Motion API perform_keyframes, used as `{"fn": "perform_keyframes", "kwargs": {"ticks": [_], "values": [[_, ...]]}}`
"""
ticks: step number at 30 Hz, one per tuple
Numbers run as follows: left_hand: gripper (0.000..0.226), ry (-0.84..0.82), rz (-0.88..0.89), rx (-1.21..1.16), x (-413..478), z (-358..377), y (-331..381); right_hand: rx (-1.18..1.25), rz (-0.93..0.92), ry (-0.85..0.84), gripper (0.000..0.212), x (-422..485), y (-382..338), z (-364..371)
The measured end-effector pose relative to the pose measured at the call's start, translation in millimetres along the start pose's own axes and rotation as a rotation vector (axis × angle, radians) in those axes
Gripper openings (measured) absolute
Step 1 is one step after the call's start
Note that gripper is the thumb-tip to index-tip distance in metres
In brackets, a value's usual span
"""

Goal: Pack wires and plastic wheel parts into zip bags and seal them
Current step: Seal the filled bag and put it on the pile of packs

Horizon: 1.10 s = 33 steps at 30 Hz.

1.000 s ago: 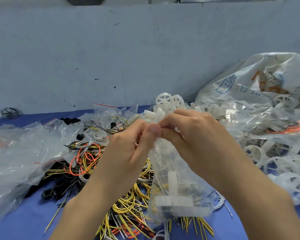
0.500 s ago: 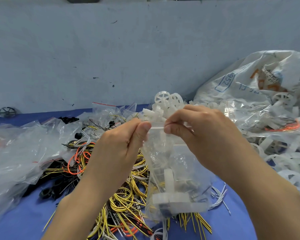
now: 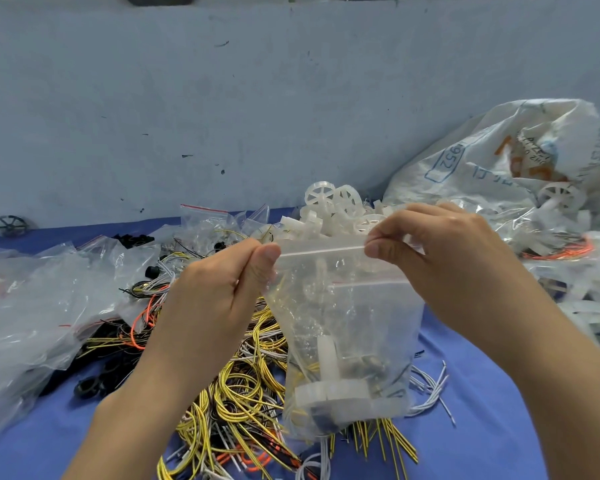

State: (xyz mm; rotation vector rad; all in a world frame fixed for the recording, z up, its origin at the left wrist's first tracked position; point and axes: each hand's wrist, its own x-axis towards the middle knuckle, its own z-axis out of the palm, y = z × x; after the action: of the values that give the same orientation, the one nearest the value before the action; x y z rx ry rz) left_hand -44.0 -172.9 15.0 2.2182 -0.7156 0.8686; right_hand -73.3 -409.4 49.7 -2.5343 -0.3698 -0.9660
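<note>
Both hands' grip pinched the zip bag [image 3: 343, 323] top: left hand [image 3: 219, 289], right hand [image 3: 444, 258]. Best to press evenly along the whole strip.

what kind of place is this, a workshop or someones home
Most likely a small assembly or packing workbench, not a home: a heap of loose wires, a pile of plastic wheel parts, stacks of empty zip bags, and a woven bulk sack against a bare wall.
</note>
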Motion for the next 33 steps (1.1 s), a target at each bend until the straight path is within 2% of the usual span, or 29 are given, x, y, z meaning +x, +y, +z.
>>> {"fn": "perform_keyframes", "kwargs": {"ticks": [12, 16, 23, 26, 28, 30, 33], "values": [[0.048, 0.006, -0.019, -0.009, -1, -3, -7, 0.059, 0.087, 0.088, 0.003, -8, 28, -12], [0.043, 0.030, -0.020, -0.036, -1, -5, -9, 0.158, 0.110, 0.116, 0.016, -11, 31, -11], [0.034, 0.010, -0.113, -0.007, 1, -7, -7, 0.531, 0.239, 0.119, 0.011, -13, 31, 13], [0.042, 0.025, -0.050, 0.110, 14, -5, 7, 0.705, 0.281, 0.110, 0.014, -14, 24, 25], [0.051, -0.047, 0.048, 0.191, 31, 1, 25, 0.748, 0.290, 0.135, 0.014, -13, 20, 30], [0.055, -0.212, 0.105, 0.250, 54, 11, 44, 0.778, 0.302, 0.165, 0.014, -12, 18, 33], [0.048, -0.429, 0.211, 0.405, 81, 30, 60, 0.816, 0.324, 0.201, 0.011, -11, 16, 35]]}}
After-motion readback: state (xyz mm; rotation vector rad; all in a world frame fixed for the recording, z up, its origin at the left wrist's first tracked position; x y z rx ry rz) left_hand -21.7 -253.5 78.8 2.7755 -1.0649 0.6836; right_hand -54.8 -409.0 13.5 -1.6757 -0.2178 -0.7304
